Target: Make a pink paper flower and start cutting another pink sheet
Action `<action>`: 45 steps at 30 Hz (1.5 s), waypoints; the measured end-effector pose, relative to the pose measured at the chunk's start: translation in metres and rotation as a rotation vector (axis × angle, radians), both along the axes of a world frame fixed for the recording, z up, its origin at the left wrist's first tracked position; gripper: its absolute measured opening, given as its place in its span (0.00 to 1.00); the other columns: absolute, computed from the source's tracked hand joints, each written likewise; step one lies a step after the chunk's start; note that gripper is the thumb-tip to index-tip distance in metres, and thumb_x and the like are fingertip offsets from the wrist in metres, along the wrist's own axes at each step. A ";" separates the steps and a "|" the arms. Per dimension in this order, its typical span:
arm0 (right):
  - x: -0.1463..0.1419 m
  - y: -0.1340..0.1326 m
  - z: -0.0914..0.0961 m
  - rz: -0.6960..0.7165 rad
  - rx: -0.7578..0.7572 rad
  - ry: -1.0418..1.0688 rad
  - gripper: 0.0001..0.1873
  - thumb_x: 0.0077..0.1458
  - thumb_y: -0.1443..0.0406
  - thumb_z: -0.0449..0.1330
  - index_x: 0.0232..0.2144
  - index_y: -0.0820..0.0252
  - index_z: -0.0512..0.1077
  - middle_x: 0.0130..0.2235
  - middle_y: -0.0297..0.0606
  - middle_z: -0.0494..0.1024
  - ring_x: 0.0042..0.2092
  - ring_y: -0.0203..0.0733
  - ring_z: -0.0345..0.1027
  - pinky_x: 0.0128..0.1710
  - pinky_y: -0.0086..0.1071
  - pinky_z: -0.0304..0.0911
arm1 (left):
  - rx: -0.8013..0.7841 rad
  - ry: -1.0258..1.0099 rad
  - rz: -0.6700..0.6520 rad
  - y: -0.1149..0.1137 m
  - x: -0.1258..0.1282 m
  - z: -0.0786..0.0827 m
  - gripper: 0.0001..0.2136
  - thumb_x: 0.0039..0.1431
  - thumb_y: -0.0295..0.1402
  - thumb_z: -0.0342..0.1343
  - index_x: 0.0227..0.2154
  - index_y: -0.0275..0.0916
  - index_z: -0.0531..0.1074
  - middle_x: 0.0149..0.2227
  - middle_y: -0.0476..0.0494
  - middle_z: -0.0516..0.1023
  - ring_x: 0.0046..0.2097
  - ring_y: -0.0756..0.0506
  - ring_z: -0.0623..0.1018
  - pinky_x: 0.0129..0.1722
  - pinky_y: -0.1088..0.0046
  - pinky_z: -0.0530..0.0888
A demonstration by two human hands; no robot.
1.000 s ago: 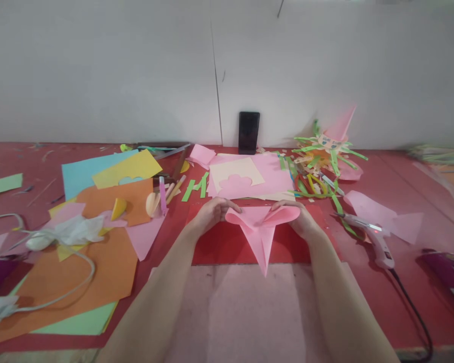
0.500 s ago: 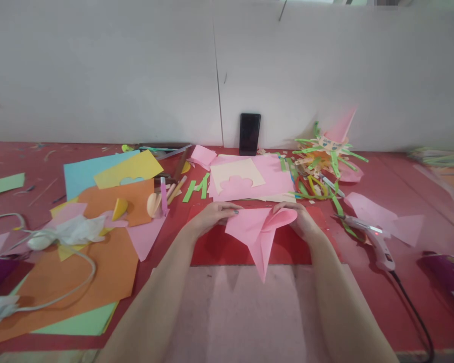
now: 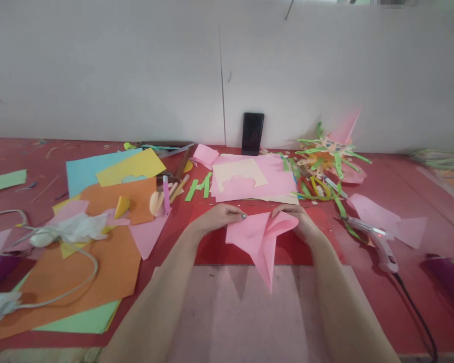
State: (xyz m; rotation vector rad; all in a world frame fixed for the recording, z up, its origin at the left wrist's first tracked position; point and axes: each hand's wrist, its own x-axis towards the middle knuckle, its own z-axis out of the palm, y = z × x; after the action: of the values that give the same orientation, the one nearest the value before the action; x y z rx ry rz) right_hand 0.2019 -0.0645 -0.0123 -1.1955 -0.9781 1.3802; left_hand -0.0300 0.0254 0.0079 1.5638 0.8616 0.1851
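A folded sheet of pink paper [image 3: 251, 234] is held up between my two hands, its point hanging down toward me. On its left edge my left hand [image 3: 223, 217] pinches the paper between thumb and fingers. My right hand [image 3: 297, 222] grips the curled right side near the top; some of its fingers are hidden behind the paper. Below the paper lies a red sheet [image 3: 212, 249], and nearer to me is a pale pink board [image 3: 249, 312].
A glue gun [image 3: 380, 244] with its cord lies at right, near a purple object [image 3: 448, 275]. A black phone [image 3: 252, 133] leans on the white wall. Orange sheets [image 3: 109, 275] and a white cable [image 3: 94, 262] spread at left. A cone-topped paper craft [image 3: 336, 143] stands behind.
The pink paper has tilted and its lower point has swung slightly right and down. My left hand has shifted a little right along its edge. The camera view has moved slightly.
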 end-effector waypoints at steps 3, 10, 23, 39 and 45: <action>0.000 0.000 0.000 -0.002 0.004 0.001 0.06 0.39 0.66 0.58 0.21 0.61 0.75 0.26 0.37 0.75 0.28 0.38 0.66 0.29 0.29 0.60 | 0.057 0.020 -0.005 0.001 0.000 -0.001 0.16 0.45 0.44 0.57 0.34 0.40 0.76 0.38 0.44 0.77 0.41 0.44 0.72 0.39 0.74 0.65; 0.000 0.000 -0.003 -0.005 0.012 0.027 0.05 0.39 0.68 0.58 0.21 0.60 0.75 0.25 0.36 0.75 0.28 0.37 0.67 0.29 0.29 0.59 | 0.062 0.048 -0.018 -0.002 0.000 0.004 0.15 0.46 0.43 0.57 0.36 0.43 0.76 0.40 0.45 0.77 0.41 0.45 0.73 0.38 0.75 0.66; 0.000 -0.001 -0.002 -0.003 0.147 0.022 0.08 0.42 0.64 0.56 0.23 0.59 0.74 0.29 0.37 0.75 0.32 0.41 0.66 0.32 0.32 0.60 | -0.023 -0.059 -0.030 -0.002 -0.002 0.007 0.14 0.49 0.36 0.56 0.40 0.44 0.74 0.44 0.46 0.75 0.42 0.47 0.73 0.40 0.75 0.67; -0.026 0.005 0.001 0.275 -0.212 0.186 0.29 0.50 0.45 0.49 0.19 0.63 0.73 0.19 0.35 0.72 0.21 0.32 0.63 0.23 0.26 0.56 | -0.300 -0.221 -0.052 -0.010 0.009 -0.009 0.11 0.45 0.34 0.60 0.33 0.39 0.77 0.33 0.45 0.78 0.31 0.51 0.74 0.32 0.78 0.68; -0.030 0.004 -0.001 0.132 -0.052 0.179 0.13 0.42 0.54 0.61 0.18 0.58 0.72 0.16 0.29 0.69 0.21 0.31 0.63 0.27 0.26 0.59 | -0.329 -0.234 -0.038 -0.012 0.014 -0.010 0.09 0.43 0.34 0.62 0.31 0.39 0.78 0.29 0.47 0.77 0.27 0.54 0.71 0.28 0.80 0.66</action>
State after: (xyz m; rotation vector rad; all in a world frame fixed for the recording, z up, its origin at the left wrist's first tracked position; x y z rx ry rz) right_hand 0.1716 -0.0601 -0.0131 -1.0403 -0.9124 1.5965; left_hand -0.0164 0.0132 -0.0017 1.2221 0.6410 0.1845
